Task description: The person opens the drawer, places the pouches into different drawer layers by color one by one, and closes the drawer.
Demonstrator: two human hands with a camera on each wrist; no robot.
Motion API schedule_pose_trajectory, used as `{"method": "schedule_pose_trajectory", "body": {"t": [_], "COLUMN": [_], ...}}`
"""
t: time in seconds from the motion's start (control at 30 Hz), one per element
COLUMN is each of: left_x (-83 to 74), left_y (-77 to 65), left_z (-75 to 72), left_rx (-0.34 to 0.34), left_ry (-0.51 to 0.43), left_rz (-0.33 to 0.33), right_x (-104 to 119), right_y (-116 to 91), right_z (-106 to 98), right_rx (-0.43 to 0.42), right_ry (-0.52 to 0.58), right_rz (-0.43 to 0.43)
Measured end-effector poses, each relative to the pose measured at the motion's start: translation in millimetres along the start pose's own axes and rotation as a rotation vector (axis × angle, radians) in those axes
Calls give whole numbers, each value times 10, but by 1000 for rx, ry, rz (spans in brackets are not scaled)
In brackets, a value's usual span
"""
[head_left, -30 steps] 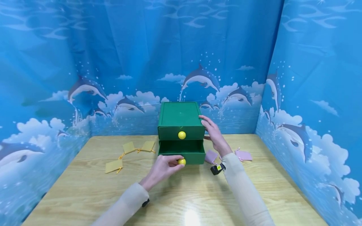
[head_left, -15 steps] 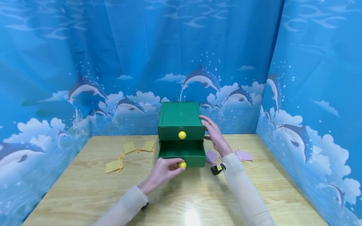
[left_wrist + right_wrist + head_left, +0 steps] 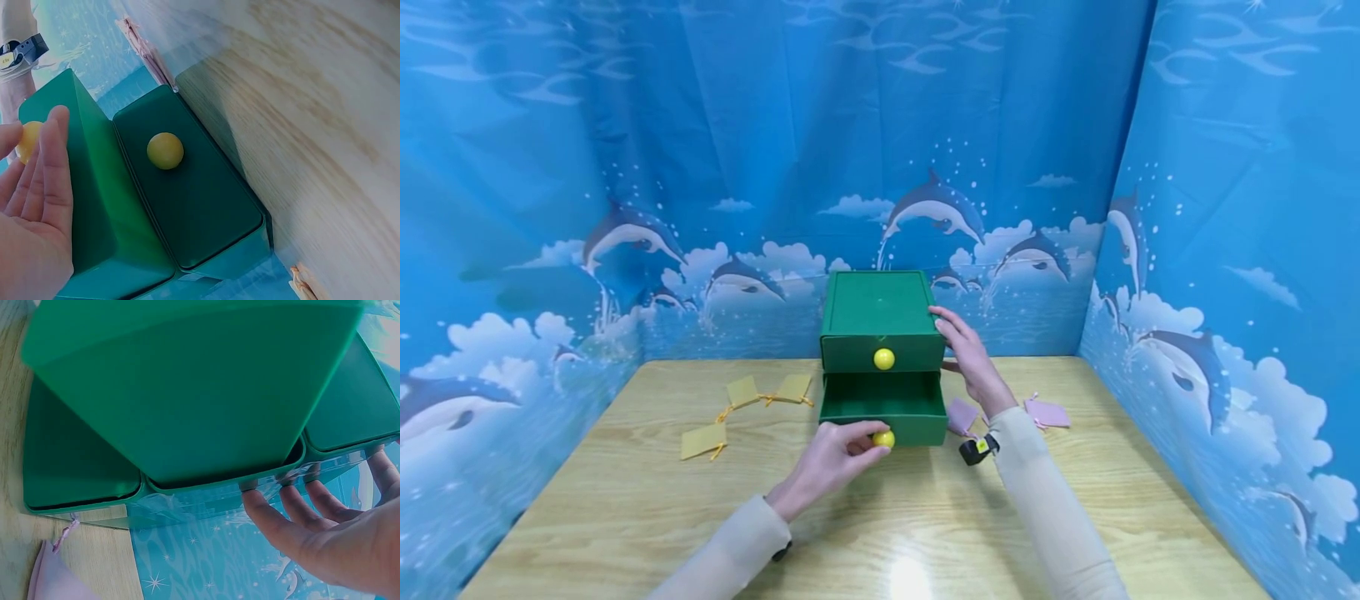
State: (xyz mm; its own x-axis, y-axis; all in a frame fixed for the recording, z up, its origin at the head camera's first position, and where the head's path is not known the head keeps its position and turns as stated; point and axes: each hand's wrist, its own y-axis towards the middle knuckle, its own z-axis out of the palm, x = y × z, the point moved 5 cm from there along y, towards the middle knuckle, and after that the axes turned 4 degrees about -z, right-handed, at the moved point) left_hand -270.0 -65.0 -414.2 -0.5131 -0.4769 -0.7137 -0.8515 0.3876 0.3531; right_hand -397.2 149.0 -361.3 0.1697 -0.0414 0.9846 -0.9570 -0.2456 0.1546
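A green cabinet point(image 3: 880, 302) with round yellow knobs stands at the table's back. Its middle drawer point(image 3: 917, 430) is pulled well out, and no item shows inside. My left hand point(image 3: 827, 462) pinches that drawer's yellow knob point(image 3: 884, 438) between thumb and fingers. The left wrist view shows the lower drawer point(image 3: 200, 200), closed, with its own knob point(image 3: 165, 150). My right hand point(image 3: 973, 367) rests on the cabinet's right side, thumb near the top edge. In the right wrist view, the fingertips point(image 3: 255, 499) press against the cabinet wall while the middle drawer juts out.
Three yellow drawstring pouches point(image 3: 703, 441) lie left of the cabinet. To the right lie purple pouches point(image 3: 1047, 413), one of them point(image 3: 961, 415) close to the cabinet and near my right wrist. A dolphin-print curtain point(image 3: 760, 167) encloses the table point(image 3: 625, 517).
The middle drawer has come slightly further toward me, with my left hand pinching its knob throughout. My right hand has stayed on the cabinet's side.
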Motion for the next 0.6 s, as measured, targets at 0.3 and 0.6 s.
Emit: {"method": "schedule_pose_trajectory", "body": {"t": [0.3,0.6], "left_x": [-7,1], "left_y": [-26,-75], "left_z": [-93,-275], "left_rx": [-56,-119], "left_ry": [-42,-58], "left_rz": [54,52], "right_x": [-2,106], "right_y": [-12,-53], "right_z": [16,26], "right_rx": [-7,16], "right_ry": [3,2], "right_rz": [7,15]}}
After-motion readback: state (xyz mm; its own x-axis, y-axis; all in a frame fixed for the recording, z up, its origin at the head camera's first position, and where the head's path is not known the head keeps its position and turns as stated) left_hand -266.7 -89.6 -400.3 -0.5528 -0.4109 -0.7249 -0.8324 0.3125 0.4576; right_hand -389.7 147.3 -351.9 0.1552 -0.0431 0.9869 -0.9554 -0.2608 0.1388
